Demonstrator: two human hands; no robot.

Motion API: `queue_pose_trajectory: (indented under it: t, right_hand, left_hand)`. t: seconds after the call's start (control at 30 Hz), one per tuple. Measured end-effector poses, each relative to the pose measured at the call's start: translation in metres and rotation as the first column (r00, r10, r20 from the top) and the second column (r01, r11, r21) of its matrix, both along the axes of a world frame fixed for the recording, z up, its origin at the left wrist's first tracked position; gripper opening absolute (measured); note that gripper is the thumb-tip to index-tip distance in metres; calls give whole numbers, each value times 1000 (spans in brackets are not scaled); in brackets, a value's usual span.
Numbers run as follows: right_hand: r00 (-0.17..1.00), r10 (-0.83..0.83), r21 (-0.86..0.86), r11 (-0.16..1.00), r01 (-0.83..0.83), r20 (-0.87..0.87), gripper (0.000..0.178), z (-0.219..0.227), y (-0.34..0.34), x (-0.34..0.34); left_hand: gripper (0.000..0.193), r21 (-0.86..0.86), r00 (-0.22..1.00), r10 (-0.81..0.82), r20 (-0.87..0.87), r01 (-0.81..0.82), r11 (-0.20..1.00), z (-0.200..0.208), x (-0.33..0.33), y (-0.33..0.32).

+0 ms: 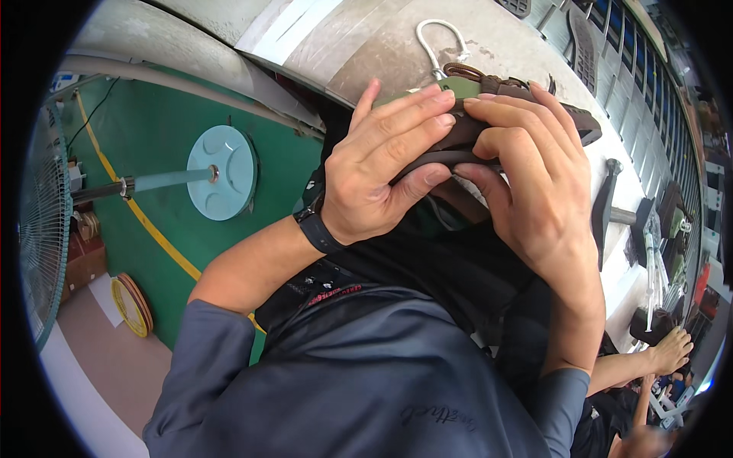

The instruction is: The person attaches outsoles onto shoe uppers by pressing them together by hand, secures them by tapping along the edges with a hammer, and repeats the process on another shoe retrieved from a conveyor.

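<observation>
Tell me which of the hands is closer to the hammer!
Right. The right hand, on the shoe, is just left of the hammer; the left hand, also on the shoe, is farther left.

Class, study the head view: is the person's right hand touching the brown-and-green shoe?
Touching. The head view shows it: the right hand curls over the brown-and-green shoe, its fingertips resting directly on the upper.

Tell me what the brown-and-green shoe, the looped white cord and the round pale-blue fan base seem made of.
Brown-and-green shoe: probably leather or synthetic; smooth, low sheen. White cord: likely textile, matte, softly looped. Pale-blue fan base: painted metal or plastic, unclear which; evenly coloured, slightly glossy.
</observation>
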State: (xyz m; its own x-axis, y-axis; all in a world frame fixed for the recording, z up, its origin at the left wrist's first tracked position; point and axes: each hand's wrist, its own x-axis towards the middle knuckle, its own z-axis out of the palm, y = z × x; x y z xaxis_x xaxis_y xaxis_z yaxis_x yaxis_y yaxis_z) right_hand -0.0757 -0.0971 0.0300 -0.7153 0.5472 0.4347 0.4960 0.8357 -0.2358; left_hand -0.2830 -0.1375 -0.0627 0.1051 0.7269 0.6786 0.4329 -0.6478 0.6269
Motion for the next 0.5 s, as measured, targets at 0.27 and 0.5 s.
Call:
queue_pose_trajectory:
  t: [0.27,0.5]
  right_hand:
    - [997,-64,-51,996,67,52,33,16,5,0]
    - [994,27,-29,999,-24,107,31,17,15,16]
  left_hand:
    - [31,-50,997,68,45,-66,997,7,2,-2]
    - [47,-41,988,21,-152,-27,999,25,-1,2]
